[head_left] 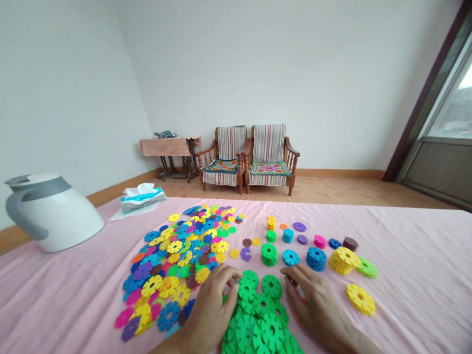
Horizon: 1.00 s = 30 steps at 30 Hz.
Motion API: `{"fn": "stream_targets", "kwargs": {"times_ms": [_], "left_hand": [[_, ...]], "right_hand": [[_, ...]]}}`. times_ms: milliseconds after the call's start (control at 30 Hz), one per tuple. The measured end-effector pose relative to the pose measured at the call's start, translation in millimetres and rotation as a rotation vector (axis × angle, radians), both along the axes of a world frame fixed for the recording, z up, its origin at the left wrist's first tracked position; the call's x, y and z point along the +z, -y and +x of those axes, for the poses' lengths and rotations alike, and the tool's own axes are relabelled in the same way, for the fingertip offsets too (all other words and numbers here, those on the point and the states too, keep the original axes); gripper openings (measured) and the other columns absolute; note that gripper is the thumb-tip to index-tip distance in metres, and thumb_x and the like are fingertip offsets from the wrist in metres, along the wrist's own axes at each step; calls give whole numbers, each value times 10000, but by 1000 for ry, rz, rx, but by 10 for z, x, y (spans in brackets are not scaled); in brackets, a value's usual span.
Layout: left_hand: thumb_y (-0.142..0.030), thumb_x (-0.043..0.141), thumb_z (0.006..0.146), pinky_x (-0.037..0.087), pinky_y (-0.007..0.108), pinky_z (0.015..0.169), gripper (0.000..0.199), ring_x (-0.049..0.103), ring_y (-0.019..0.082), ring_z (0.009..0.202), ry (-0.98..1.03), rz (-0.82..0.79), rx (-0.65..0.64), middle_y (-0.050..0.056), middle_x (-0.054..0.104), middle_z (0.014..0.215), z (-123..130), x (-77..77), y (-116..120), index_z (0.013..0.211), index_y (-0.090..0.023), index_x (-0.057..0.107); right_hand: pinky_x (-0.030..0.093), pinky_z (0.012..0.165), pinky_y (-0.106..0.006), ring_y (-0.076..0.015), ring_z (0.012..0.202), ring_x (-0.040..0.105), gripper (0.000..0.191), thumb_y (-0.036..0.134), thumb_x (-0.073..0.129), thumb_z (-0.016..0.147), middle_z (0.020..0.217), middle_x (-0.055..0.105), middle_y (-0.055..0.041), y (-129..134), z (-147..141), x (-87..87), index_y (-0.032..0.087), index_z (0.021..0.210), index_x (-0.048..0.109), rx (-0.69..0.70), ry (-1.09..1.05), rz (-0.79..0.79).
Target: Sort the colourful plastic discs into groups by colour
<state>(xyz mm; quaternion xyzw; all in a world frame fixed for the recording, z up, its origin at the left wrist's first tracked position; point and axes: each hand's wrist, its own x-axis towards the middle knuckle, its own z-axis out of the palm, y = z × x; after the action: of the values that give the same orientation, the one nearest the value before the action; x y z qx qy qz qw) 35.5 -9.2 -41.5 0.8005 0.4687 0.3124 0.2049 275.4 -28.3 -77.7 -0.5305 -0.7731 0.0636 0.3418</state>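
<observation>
A heap of green notched discs (pixel 258 319) lies at the front middle of the pink cloth. My left hand (pixel 214 309) rests along its left side, fingers curled, thumb and fingertips near a green disc at the heap's edge; whether they grip it is unclear. My right hand (pixel 317 302) is on the heap's right side with bent fingers, their tips partly hidden, and an orange piece (pixel 299 317) shows beneath it. Beyond the hands stand a green stack (pixel 269 254), a light blue stack (pixel 291 257), a blue stack (pixel 316 258) and a yellow stack (pixel 343 260).
A mixed-colour pile of discs (pixel 184 246) spreads over the left middle. A white and grey jug (pixel 55 211) and a tissue box (pixel 143 199) stand farther left. Yellow discs (pixel 360 299) lie at the right. Two wooden chairs (pixel 269 168) stand beyond the cloth.
</observation>
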Motion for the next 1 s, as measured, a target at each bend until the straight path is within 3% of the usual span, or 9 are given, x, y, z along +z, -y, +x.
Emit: {"fn": "stream_targets", "kwargs": {"times_ms": [233, 433, 667, 767, 867, 1000], "left_hand": [[-90, 579, 759, 490, 286, 704, 141, 601, 173, 770, -49, -3, -20, 28, 655, 844, -50, -30, -15, 830, -204, 624], [-124, 651, 739, 484, 338, 855, 245, 615, 208, 930, -11, 7, -63, 40, 675, 965, -17, 4, -47, 962, -227, 656], [-157, 656, 752, 498, 349, 838, 201, 622, 217, 915, -21, 0, -50, 42, 683, 946, -5, -40, -130, 941, -226, 670], [-121, 598, 766, 477, 356, 909, 271, 606, 214, 998, -23, -4, -62, 53, 676, 1030, -10, -26, -149, 1011, -224, 654], [-37, 547, 712, 389, 376, 1043, 497, 528, 205, 1163, -75, -37, -157, 52, 618, 1213, -41, 21, -182, 1164, -236, 598], [-15, 514, 690, 304, 418, 1107, 684, 421, 206, 1283, -226, -65, -367, 40, 515, 1370, -70, 163, -273, 1326, -269, 482]], "right_hand": [[479, 686, -313, -175, 768, 605, 188, 216, 384, 941, 864, 605, -41, 6, -11, 10, 217, 1014, 557, -35, 19, 11], [476, 647, -290, -164, 728, 609, 198, 215, 379, 939, 834, 613, -33, 13, -29, 45, 211, 993, 569, -48, 32, 33], [488, 650, -285, -162, 730, 617, 213, 220, 359, 943, 816, 611, -32, 17, -28, 73, 216, 985, 568, -33, 35, 35], [490, 657, -289, -165, 736, 621, 213, 217, 363, 940, 827, 615, -37, 20, -28, 69, 214, 999, 568, -29, 30, 24], [492, 676, -292, -167, 758, 621, 216, 200, 368, 936, 845, 617, -39, 37, -37, 89, 214, 1017, 568, -26, 21, 8], [496, 777, -315, -179, 896, 617, 253, 166, 425, 892, 984, 632, -48, 48, -63, 152, 234, 1092, 564, 24, 21, -42]]}}
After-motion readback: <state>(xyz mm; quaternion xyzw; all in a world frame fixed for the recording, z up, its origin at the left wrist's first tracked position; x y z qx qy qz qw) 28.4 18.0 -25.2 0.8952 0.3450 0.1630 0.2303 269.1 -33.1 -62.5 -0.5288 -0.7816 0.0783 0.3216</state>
